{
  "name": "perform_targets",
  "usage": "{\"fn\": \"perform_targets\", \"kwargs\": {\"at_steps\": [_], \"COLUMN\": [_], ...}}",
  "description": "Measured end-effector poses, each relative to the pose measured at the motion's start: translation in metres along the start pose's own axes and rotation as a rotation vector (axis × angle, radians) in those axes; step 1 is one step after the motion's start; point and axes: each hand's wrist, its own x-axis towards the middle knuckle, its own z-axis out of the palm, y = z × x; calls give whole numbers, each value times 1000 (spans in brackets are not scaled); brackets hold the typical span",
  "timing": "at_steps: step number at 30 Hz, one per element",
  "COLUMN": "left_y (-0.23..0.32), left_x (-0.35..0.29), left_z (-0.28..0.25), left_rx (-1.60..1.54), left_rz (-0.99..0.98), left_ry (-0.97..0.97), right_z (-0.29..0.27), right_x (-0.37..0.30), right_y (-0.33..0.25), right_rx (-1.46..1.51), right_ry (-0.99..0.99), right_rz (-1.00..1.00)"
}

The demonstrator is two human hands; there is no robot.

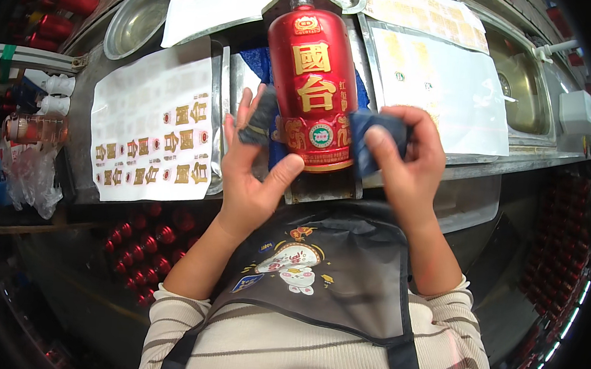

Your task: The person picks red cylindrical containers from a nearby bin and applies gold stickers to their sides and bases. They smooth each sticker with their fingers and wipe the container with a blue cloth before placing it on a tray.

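Observation:
A large red bottle [313,54] with gold lettering and a round green-and-white emblem lies in a metal cradle [322,192], its neck pointing away from me. Blue cloth [363,86] shows beneath it. At its lower left side is my left hand [250,181], fingers apart and thumb close to the base. Dark cloth-like material [259,120] covers some of those fingers; whether it is worn or held is unclear. My right hand [412,159] is closed on a folded dark blue cloth [375,137] against the bottle's lower right side.
A white sheet of gold-and-red decals [150,131] lies left, other sheets [447,106] right. A metal bowl [140,18] stands far left, a sink [519,81] far right. Several red bottles [144,249] sit below the bench; a plastic bag [32,174] hangs left.

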Motion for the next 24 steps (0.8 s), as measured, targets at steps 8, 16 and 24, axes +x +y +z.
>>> {"fn": "perform_targets", "kwargs": {"at_steps": [8, 16, 24], "left_y": [20, 9, 1], "left_x": [-15, -49, -29], "left_z": [11, 8, -6], "left_rx": [727, 660, 537], "left_rz": [255, 113, 135], "left_ry": [-58, 5, 72], "right_z": [-2, -10, 15], "right_x": [6, -26, 11], "right_y": [12, -13, -15], "right_rx": [-46, -495, -235], "right_ry": [42, -313, -66], "right_rz": [-77, -826, -251]}}
